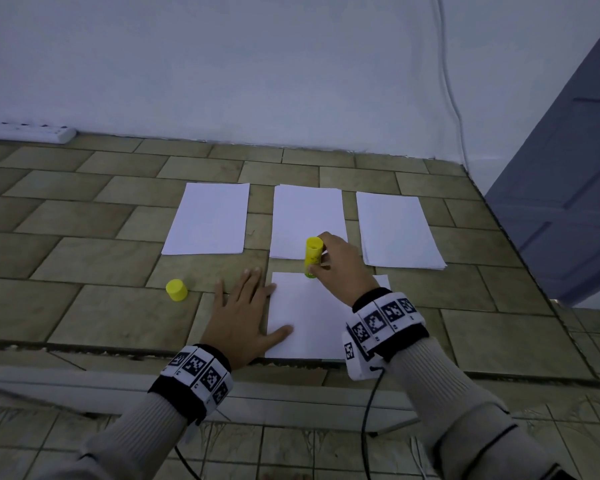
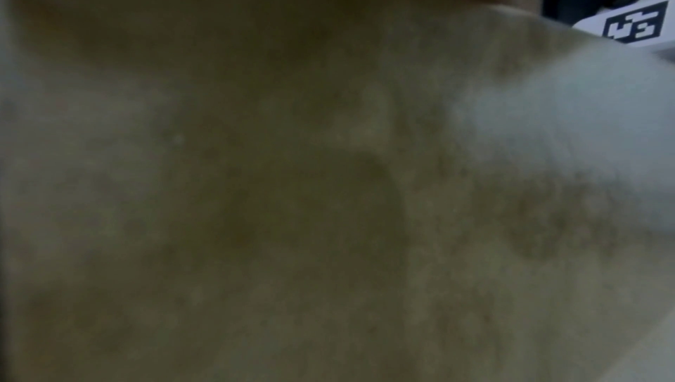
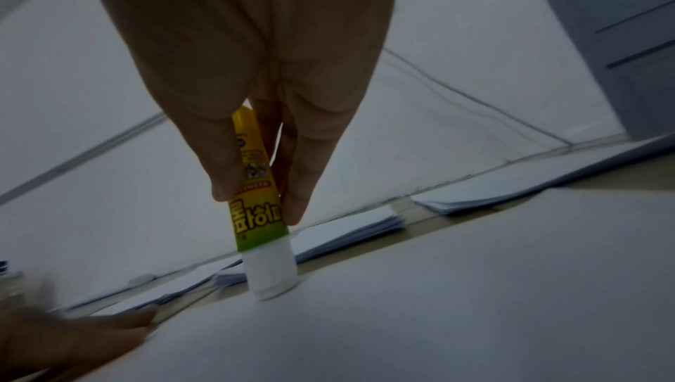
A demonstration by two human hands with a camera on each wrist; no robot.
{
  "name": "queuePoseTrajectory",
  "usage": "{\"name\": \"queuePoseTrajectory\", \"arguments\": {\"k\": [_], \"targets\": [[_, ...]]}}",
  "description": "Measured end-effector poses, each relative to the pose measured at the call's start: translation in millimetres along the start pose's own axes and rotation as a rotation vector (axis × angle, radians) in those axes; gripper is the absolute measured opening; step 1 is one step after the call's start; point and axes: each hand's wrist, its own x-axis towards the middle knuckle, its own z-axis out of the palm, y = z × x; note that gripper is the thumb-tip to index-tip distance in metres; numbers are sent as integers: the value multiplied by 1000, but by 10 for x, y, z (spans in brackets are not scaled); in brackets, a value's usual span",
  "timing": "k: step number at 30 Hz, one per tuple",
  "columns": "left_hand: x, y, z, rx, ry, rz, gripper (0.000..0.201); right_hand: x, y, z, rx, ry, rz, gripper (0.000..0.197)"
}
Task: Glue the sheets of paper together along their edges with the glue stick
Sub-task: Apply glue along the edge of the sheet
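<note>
Nearest the person, a single sheet of paper (image 1: pixel 312 320) lies flat on the tiled tabletop (image 1: pixel 118 306), its long axis running near to far. The left hand (image 1: pixel 241 311) rests flat and spread across the sheet's left edge, thumb on the paper and fingers reaching out over the tile, which looks like pinning the sheet down. The left wrist view is a brownish blur and adds nothing certain.

At the sheet's far edge, the right hand (image 1: pixel 340 268) pinches the yellow glue stick (image 1: pixel 313 256) between thumb and fingers. The stick stands nearly upright, tilted slightly, with its white glue end (image 3: pixel 272 278) down on the paper close to the far edge, as the right wrist view shows. That edge runs left to right, so the coming stroke probably has to travel sideways along it, from around the middle where the stick now sits. The right hand is the one on the tool; the left only steadies.

To the left of the sheet, well apart from both hands, the yellow cap (image 1: pixel 176 290) sits on the tile.

Farther off, three stacks of paper lie side by side: left stack (image 1: pixel 210 220), middle stack (image 1: pixel 305 216) just beyond the glue stick, and right stack (image 1: pixel 395 230). Behind them a white power strip (image 1: pixel 32 133) lies against the wall at far left.
</note>
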Motion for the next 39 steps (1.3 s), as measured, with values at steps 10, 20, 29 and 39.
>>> {"name": "queuePoseTrajectory", "arguments": {"k": [10,20,29,39], "targets": [[0,4,10,20,-1,-8,116,-340,609,-650,-17,223,197,19],[-6,14,10,25,-2,-1,114,-403,278,-502,28,226,75,18],[4,4,11,26,-1,4,120,-314,-292,191,61,-126,-110,19],[3,3,21,29,-1,-9,116,-381,-194,134,-7,-122,-73,19]]}}
